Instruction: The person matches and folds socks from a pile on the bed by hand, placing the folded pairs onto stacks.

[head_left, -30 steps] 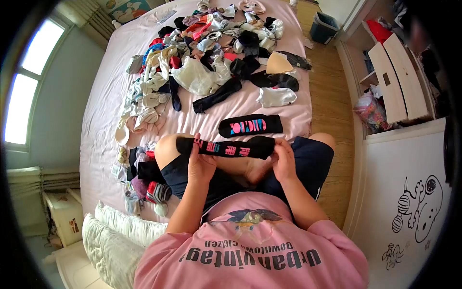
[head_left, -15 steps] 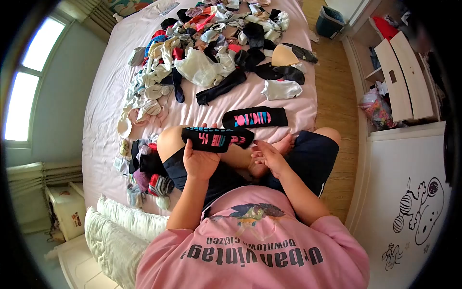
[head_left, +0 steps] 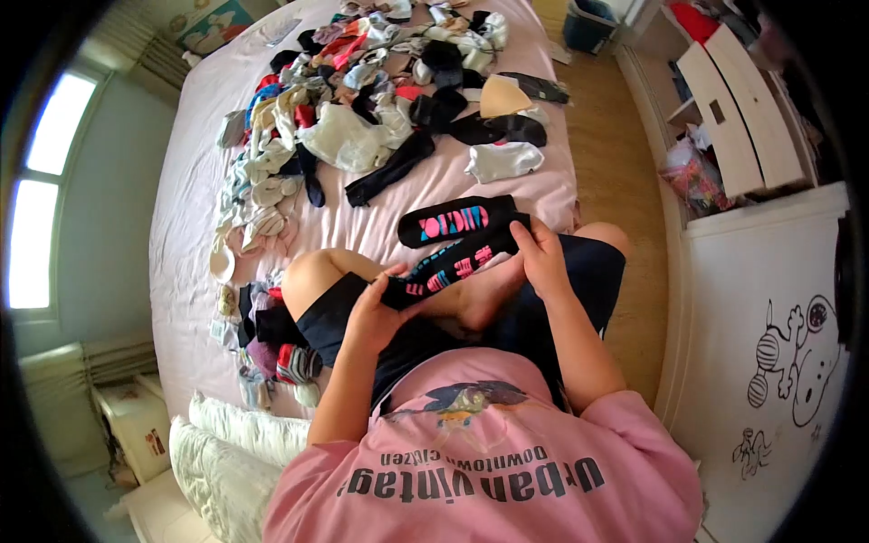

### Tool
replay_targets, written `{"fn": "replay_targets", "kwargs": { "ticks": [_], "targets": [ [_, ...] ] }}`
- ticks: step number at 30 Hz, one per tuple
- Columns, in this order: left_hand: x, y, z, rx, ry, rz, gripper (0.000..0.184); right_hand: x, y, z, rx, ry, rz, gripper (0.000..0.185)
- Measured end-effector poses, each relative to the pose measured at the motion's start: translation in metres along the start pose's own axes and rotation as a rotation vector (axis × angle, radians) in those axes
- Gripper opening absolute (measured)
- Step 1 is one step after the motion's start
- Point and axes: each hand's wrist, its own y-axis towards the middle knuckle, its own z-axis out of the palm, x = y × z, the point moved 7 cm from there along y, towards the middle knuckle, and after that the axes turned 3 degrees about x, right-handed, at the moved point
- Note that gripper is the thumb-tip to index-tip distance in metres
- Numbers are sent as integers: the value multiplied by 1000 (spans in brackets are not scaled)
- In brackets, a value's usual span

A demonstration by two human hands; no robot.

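A black sock with pink and blue lettering (head_left: pixel 453 269) is stretched at a slant between both hands, above my crossed legs. My left hand (head_left: pixel 378 312) grips its lower left end. The upper right end is pinched by my right hand (head_left: pixel 540 253). Just beyond it, a second black sock with a pink and blue pattern (head_left: pixel 448 223) lies flat on the pink bedsheet (head_left: pixel 362 229), partly overlapped in view by the held one. Farther off are a white sock (head_left: pixel 505 161) and a long black sock (head_left: pixel 391 169).
A large heap of mixed socks (head_left: pixel 367 81) covers the far part of the bed. Rolled socks (head_left: pixel 294 364) lie by my left knee, with white pillows (head_left: pixel 231 462) nearer. At the right stand a drawer unit (head_left: pixel 747 109) and a dark bin (head_left: pixel 590 25).
My right hand let go of the sock, then took hold of its far end again. The sock went from level, to folded over my left hand, to stretched at a slant. The view shifted slightly.
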Motion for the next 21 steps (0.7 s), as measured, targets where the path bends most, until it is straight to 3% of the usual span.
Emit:
{"fn": "replay_targets", "kwargs": {
  "ticks": [3, 7, 11, 14, 15, 18, 21],
  "targets": [
    [18, 1, 14, 17, 22, -90, 39, 19, 8, -12, -43, 10, -148, 27],
    [24, 8, 14, 25, 112, 46, 36, 20, 9, -31, -93, 201, -118, 38],
    [15, 12, -6, -82, 30, 153, 23, 12, 9, -48, -147, 402, -125, 35],
    [5, 19, -22, -47, -66, 216, 22, 4, 12, -63, -257, 604, -141, 33],
    [0, 16, -16, -179, -96, 258, 19, 5, 12, -65, -292, 618, -159, 33],
    [-13, 19, -16, -205, 13, 356, 22, 6, 7, -62, -345, 407, -249, 30],
    [-14, 18, -2, -253, 153, 373, 22, -3, 3, -53, -222, 155, -216, 31]
  ]
}}
